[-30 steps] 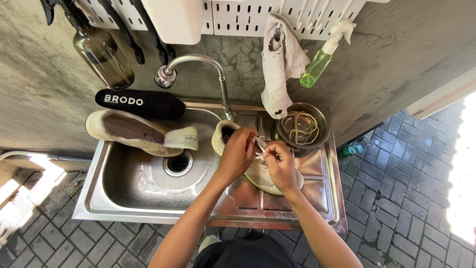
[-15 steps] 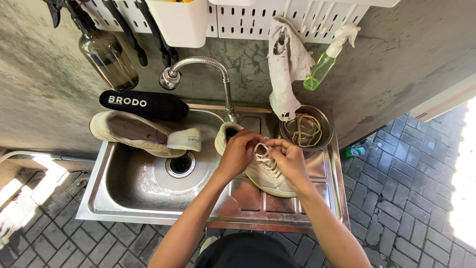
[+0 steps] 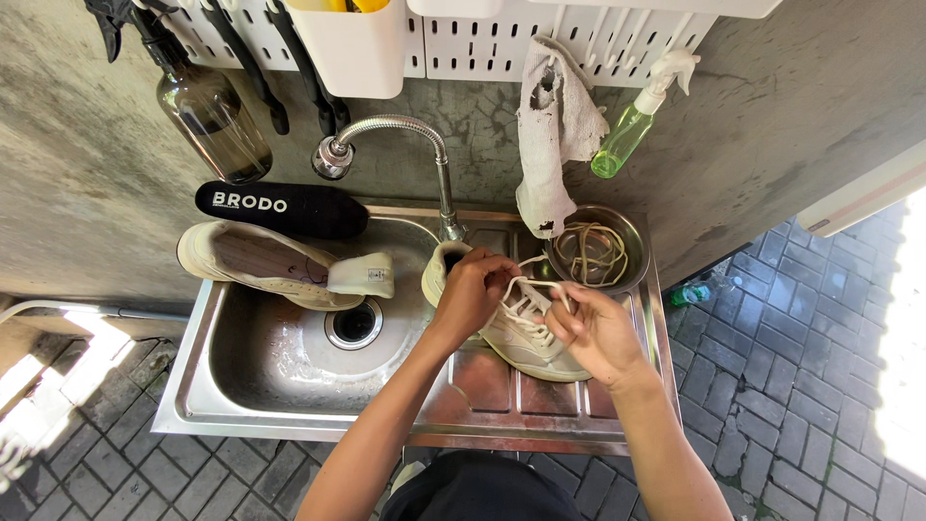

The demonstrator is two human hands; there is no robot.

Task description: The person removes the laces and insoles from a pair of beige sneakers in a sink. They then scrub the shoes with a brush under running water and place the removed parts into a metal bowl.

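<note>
Both hands pinch the white lace (image 3: pixel 532 287) of a pale shoe (image 3: pixel 526 333) lying on the sink's drainboard (image 3: pixel 540 396). The left hand (image 3: pixel 473 289) curls over the shoe's collar; the right hand (image 3: pixel 598 333) closes its grip on a lace loop, both forearms reaching in from below.

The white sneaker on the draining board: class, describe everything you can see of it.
The white sneaker is a low, cream-white shoe, leather-like by its look, with white laces partly threaded. It lies on the steel draining board right of the basin, toe toward the person, heel near the tap. The left hand grips its collar; the right hand pinches a lace loop above the eyelets. Its sole edge looks slightly grubby.
</note>
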